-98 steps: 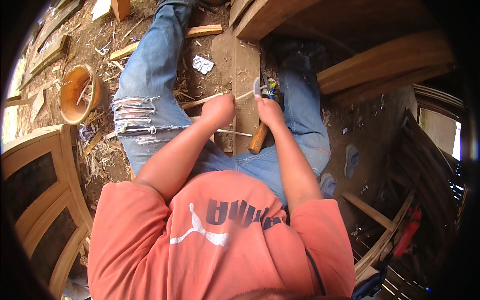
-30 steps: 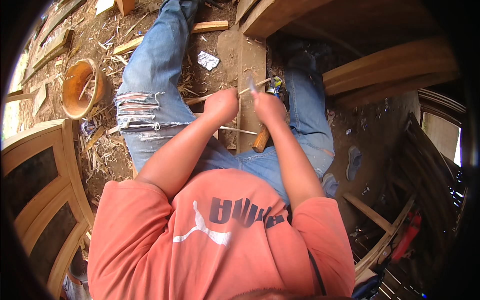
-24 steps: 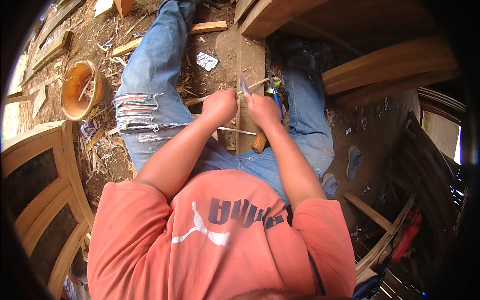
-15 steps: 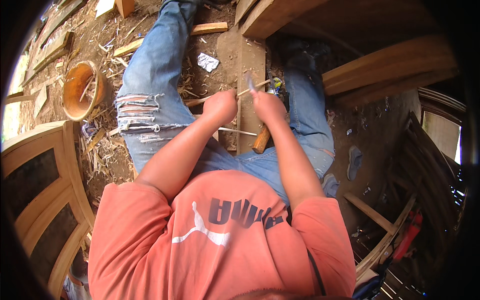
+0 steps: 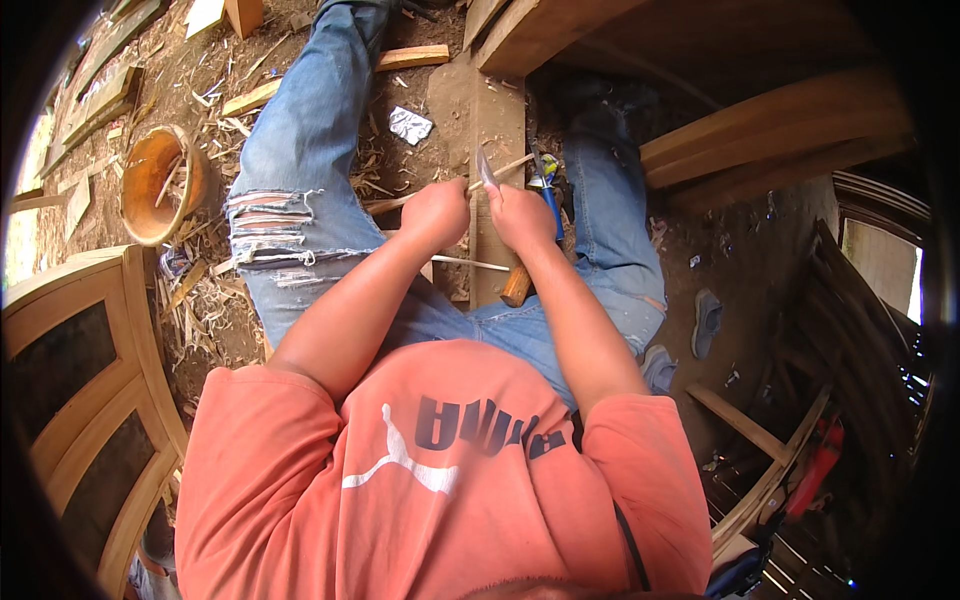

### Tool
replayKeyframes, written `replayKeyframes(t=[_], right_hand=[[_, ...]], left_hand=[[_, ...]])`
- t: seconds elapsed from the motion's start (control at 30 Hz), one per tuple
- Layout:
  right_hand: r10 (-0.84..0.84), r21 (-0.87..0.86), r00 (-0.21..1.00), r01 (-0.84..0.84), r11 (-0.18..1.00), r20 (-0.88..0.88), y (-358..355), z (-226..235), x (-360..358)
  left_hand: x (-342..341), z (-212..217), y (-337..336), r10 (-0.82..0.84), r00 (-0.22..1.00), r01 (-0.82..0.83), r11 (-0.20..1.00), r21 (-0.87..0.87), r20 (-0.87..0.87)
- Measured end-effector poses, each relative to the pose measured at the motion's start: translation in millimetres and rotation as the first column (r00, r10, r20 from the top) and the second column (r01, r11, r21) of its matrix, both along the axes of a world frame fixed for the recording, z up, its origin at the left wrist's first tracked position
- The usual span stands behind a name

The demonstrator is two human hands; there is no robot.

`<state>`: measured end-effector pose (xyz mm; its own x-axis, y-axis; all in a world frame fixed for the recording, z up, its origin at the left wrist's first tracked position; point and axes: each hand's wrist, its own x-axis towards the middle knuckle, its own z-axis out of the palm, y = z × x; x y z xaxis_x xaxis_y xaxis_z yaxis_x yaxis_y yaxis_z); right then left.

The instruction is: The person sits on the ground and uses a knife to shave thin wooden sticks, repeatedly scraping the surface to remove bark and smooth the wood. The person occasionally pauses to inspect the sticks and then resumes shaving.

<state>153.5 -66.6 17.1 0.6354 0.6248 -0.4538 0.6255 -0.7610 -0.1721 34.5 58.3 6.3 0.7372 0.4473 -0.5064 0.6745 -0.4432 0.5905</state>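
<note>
One knife (image 5: 487, 168) in right hand (image 5: 525, 217)

the floor (image 5: 680, 285) is bare brown earth, strewn with pale wood shavings (image 5: 205, 320) toward the left. a large wooden frame (image 5: 148, 335) with dark openings between its rails stands at the left edge. at the upper right, a thick timber beam (image 5: 780, 125) crosses deep shadow. farther right, small slivers of light show in the darkness, below a bright opening (image 5: 914, 285). daylight whitens the far left edge.
</note>
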Motion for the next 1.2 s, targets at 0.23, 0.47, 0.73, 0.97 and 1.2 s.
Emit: replayKeyframes(t=[0.23,0.47,0.73,0.97,1.2], right_hand=[[-0.110,-0.080,0.994,0.110,0.991,0.004,-0.7,0.8,19.5],[-0.158,-0.123,0.987,0.162,0.979,0.043,3.7,4.7,30.7],[-0.127,-0.130,0.991,0.130,0.983,0.028,13.3,22.3,27.6],[-0.111,-0.126,0.992,0.118,0.985,0.062,11.3,11.8,40.5],[-0.121,-0.130,0.992,0.126,0.983,0.045,4.9,5.3,48.0]], left_hand=[[-0.1,5.7,0.1,-0.014,1.000,0.014,1.000,0.018,-0.010],[-1.1,-2.6,-0.4,0.008,1.000,-0.008,1.000,0.002,0.024],[-2.1,0.5,0.7,-0.006,1.000,0.006,1.000,0.002,0.008],[-0.9,9.9,1.1,-0.011,1.000,0.011,1.000,0.018,0.009],[0.0,3.2,-4.0,-0.042,0.998,0.038,0.996,0.075,0.048]])
